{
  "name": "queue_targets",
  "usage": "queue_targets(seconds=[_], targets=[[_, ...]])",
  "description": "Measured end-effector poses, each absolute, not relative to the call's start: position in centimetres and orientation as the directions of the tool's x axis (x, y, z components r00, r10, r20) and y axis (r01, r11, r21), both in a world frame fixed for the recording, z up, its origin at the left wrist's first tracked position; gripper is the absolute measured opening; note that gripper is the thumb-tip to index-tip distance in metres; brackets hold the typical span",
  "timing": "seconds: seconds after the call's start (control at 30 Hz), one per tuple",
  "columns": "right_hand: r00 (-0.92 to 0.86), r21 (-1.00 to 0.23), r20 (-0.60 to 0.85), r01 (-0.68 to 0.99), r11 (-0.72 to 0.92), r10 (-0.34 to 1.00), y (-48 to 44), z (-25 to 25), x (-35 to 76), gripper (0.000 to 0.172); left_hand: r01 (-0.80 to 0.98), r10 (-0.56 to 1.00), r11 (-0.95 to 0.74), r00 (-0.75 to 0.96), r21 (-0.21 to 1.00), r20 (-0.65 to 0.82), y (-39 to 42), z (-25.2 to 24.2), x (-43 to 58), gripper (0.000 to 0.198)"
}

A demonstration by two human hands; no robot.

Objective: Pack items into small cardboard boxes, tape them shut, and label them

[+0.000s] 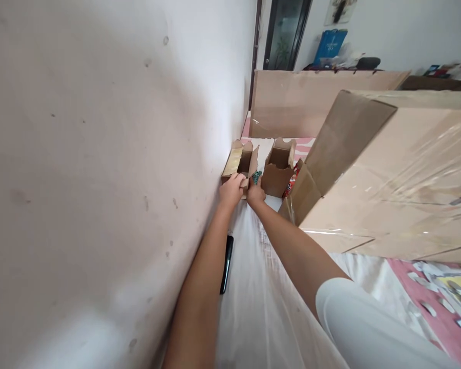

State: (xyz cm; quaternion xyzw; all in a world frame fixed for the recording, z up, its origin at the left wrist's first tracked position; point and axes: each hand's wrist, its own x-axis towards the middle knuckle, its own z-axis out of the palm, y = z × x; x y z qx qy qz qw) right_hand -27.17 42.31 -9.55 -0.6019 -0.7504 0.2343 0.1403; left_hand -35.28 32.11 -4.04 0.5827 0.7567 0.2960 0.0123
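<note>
My left hand (232, 190) is closed on the near edge of a small open cardboard box (232, 163), which stands against the wall. Right beside it, my right hand (255, 193) has its fingers around a small green packet (256, 177), low in the gap between two boxes. Part of the packet is hidden by the fingers. A second small open cardboard box (276, 179) stands just right of my right hand. Between that box and a large carton is a red packet (291, 182).
The large taped cardboard carton (388, 174) takes up the right side. A cardboard panel (292, 102) stands across the back. Along the left runs a pale wall (111, 169). A black phone-like object (227, 264) lies by my left forearm on white cloth (261, 307).
</note>
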Motion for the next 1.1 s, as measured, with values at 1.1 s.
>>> queue_targets(seconds=[1.1], targets=[[-0.258,-0.866,-0.003,0.484,0.126,0.966,24.2,-6.2,-16.6,0.032,0.822,0.600,-0.194,-0.332,0.535,0.728,17.7,-3.0,-23.8,0.025]])
